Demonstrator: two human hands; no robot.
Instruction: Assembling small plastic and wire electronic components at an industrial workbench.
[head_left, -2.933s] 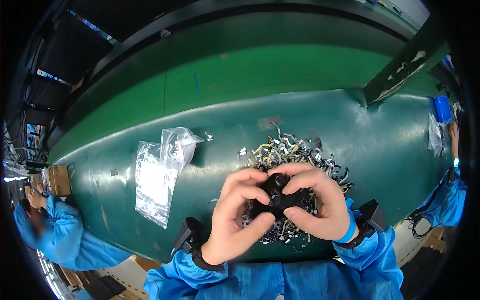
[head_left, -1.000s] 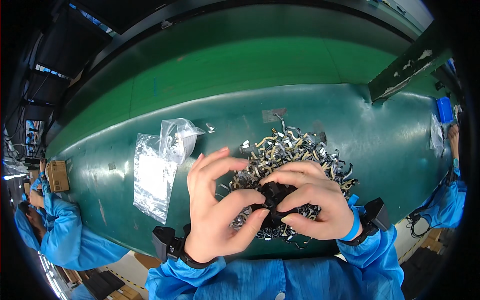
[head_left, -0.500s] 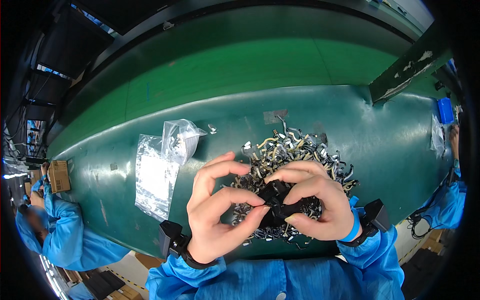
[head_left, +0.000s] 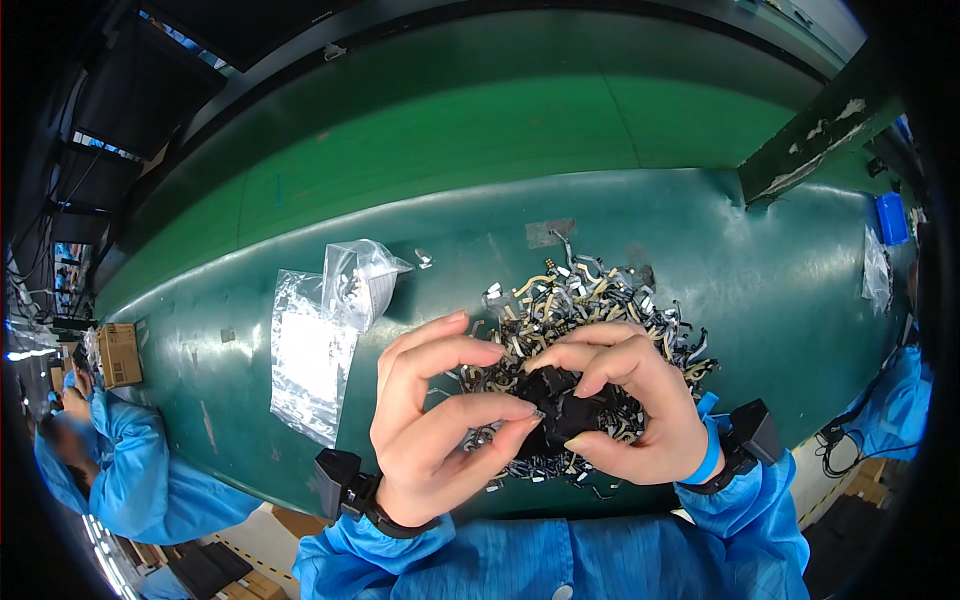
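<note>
My right hand (head_left: pixel 640 405) grips a black blocky object (head_left: pixel 572 415) between thumb and bent fingers; its exact kind is unclear. At its left side, the thumb and forefinger of my left hand (head_left: pixel 440 420) are pinched together. A tiny greyish bit seems to show at those fingertips, too small to name, while the other left fingers are raised and curved. Under and behind both hands lies a large pile of short cables (head_left: pixel 590 300), black, grey and tan, with small white connectors. The hands hide its middle.
Left of the pile, a clear plastic bag (head_left: pixel 360 285) with small parts overlaps a flat clear bag (head_left: pixel 308 350). A cardboard box (head_left: pixel 119 354) stands at the left, near a co-worker's blue sleeve (head_left: pixel 130 450). At the right are a blue bin (head_left: pixel 892 219) and a green post (head_left: pixel 820 140).
My left fingertips have shifted slightly right along the black object. My right fingers have shifted a little on it, so more of its top shows. The pile and bags stay put.
</note>
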